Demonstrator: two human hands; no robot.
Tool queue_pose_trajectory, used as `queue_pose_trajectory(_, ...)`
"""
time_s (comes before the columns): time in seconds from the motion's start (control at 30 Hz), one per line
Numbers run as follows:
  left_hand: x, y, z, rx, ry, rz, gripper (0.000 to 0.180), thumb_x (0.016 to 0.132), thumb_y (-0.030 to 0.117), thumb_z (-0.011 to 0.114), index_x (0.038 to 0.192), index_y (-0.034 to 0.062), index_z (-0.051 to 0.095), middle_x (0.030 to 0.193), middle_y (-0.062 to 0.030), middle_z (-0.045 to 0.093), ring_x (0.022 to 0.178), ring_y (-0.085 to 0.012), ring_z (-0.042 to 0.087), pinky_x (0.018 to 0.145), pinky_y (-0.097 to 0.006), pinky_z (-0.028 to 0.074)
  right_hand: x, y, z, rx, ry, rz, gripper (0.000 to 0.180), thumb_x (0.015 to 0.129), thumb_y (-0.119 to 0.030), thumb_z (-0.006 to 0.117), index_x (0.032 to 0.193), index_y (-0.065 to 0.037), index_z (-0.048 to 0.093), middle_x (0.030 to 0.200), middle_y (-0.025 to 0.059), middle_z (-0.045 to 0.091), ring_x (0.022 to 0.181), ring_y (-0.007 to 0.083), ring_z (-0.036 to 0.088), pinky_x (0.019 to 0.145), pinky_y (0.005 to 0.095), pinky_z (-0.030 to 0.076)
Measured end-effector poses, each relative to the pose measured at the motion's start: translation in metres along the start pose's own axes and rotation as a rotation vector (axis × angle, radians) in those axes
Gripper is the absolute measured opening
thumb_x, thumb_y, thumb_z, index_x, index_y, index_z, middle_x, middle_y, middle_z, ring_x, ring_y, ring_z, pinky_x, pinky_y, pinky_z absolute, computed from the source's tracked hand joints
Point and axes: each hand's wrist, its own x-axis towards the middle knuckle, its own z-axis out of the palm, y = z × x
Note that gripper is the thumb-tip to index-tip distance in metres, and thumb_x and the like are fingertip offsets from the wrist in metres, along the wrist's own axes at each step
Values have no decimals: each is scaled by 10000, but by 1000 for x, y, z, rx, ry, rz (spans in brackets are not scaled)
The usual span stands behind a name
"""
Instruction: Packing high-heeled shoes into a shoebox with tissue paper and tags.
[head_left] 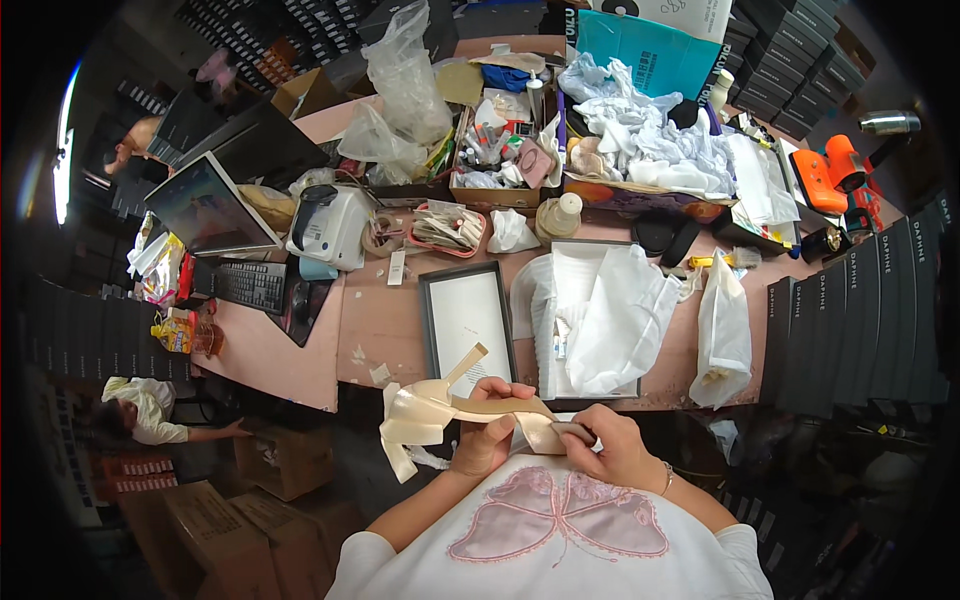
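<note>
A cream satin high-heeled shoe (425,405) with a large bow lies on its side in front of my chest, its thin heel pointing up. My left hand (486,440) is closed around the middle of the shoe, thumb on the near side and fingers over the tan sole. At the other end of the shoe, my right hand (612,448) pinches a small flat greyish piece (574,432) against it; what that piece is I cannot make out. Just beyond my hands are a black-edged shoebox lid (425,300) and a box lined with white tissue paper (620,320).
A white wrapped bundle (722,335) lies to the right, near stacked dark shoeboxes (870,310). Farther back stand a bin of crumpled paper (650,185), a red basket (483,246) and a label printer (330,228). At left are a keyboard (250,283), a monitor (212,205) and another person (150,410).
</note>
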Motion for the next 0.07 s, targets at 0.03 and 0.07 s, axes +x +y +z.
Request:
queue_pose_trajectory(0.03, -1, -2, -1, -2, -8, -7, 450, 770, 140, 737, 1098, 87, 434, 1126, -116, 562, 1149, -237, 495, 1043, -402, 364, -2, -1, -1, -16, -18, 1, 184, 783, -71, 704, 916, -1, 598, 726, 119, 568, 595, 233, 581, 542, 308, 482)
queue_pose_trajectory(0.07, -1, -2, -2, 15, -10, -24, 486, 764, 171, 753, 1115, 98, 426, 1139, -115, 558, 1169, -238, 485, 1053, -409, 356, -2, -1, -1, -14, -18, 5, 184, 783, -71, 704, 916, -1, 598, 726, 119, 568, 595, 233, 581, 542, 308, 482)
